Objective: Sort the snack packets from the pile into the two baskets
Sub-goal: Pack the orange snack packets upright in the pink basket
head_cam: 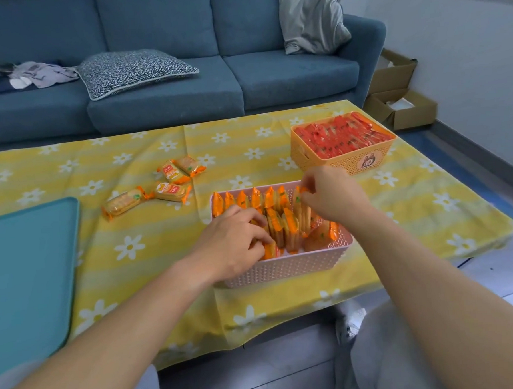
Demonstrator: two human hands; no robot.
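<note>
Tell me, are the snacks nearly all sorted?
Nearly. The orange basket is full of red packets and the pink basket holds rows of orange packets. The left hand and right hand each grip orange packets there. Four loose packets wait on the tablecloth.

We look forward and down from one head-worn wide-angle camera, close over the table (247,153), with the sofa (167,106) at twelve o'clock.
</note>
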